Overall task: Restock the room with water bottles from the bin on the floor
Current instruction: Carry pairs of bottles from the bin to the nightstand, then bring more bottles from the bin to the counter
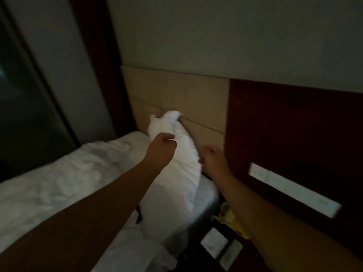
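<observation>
A white pillow [182, 165] stands on end at the head of the bed, leaning against the beige headboard [176, 99]. My left hand [162, 149] is at the pillow's left face with fingers curled into the fabric near its top. My right hand [213, 157] is just right of the pillow's edge, fingers loosely curled and the thumb touching the fabric. No water bottle and no bin are in view.
Rumpled white bedding [64, 183] covers the bed at left. A dark red wall panel [294, 134] with a white switch plate [292, 190] is at right. Below it a dark nightstand holds white cards [215, 243] and something yellow [233, 220]. A dark window [21, 114] is far left.
</observation>
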Demonstrator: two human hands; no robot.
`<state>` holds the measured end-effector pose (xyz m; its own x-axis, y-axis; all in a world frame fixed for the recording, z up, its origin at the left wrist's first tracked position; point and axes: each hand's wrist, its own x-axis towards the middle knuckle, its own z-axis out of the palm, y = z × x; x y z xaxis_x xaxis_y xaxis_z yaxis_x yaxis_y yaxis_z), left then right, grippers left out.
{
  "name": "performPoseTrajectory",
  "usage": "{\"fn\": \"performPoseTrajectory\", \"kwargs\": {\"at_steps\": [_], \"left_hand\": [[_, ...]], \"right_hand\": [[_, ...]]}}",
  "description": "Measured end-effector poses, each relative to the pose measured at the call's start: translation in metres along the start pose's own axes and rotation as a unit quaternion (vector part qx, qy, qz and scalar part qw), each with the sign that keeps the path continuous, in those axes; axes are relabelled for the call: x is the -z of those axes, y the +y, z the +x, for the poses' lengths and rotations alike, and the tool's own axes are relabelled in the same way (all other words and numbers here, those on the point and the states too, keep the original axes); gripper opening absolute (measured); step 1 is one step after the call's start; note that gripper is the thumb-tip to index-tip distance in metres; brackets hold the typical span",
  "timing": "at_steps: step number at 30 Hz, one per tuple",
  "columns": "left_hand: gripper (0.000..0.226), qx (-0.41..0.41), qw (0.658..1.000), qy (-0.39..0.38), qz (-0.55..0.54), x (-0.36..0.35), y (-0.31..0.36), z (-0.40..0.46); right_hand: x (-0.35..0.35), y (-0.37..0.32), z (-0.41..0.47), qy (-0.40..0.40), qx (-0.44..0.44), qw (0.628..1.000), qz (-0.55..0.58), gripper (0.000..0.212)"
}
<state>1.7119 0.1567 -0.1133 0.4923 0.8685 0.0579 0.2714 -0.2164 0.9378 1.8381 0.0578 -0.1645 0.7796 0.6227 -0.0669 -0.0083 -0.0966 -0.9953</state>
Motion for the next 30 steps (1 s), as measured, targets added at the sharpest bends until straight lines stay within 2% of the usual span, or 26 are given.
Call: {"fn": "performPoseTrajectory", "kwargs": {"at_steps": [2,4,9,13,16,19,24,27,30], "left_hand": [[0.024,0.001,0.996,0.086,-0.033,0.066,0.005,-0.016],[0.021,-0.004,0.986,0.162,-0.043,0.139,0.005,-0.035],[0.02,-0.002,0.944,0.327,-0.051,0.338,-0.017,-0.121],[0.014,0.03,0.896,0.44,-0.046,0.491,-0.045,-0.237],[0.015,0.056,0.848,0.527,-0.012,0.589,-0.06,-0.338],[0.017,0.076,0.795,0.601,0.01,0.66,-0.073,-0.434],[0.017,0.11,0.715,0.691,-0.001,0.732,-0.1,-0.561],[0.017,0.117,0.681,0.723,-0.006,0.77,-0.12,-0.618],[0.022,0.134,0.647,0.751,0.003,0.817,-0.142,-0.663]], "right_hand": [[-0.065,-0.039,-0.025,-0.123,-0.027,0.992,0.015,0.011],[-0.133,-0.075,-0.058,-0.211,-0.01,0.977,-0.007,0.011],[-0.307,-0.139,-0.177,-0.357,0.075,0.931,-0.03,0.011],[-0.439,-0.163,-0.306,-0.466,0.079,0.881,-0.033,0.011],[-0.521,-0.172,-0.411,-0.543,0.078,0.836,-0.014,0.01],[-0.583,-0.17,-0.513,-0.618,0.074,0.783,0.006,0.012],[-0.654,-0.153,-0.671,-0.7,0.062,0.711,0.002,0.012],[-0.697,-0.145,-0.75,-0.743,0.073,0.666,-0.009,0.013],[-0.747,-0.141,-0.822,-0.766,0.078,0.638,-0.013,0.016]]}}
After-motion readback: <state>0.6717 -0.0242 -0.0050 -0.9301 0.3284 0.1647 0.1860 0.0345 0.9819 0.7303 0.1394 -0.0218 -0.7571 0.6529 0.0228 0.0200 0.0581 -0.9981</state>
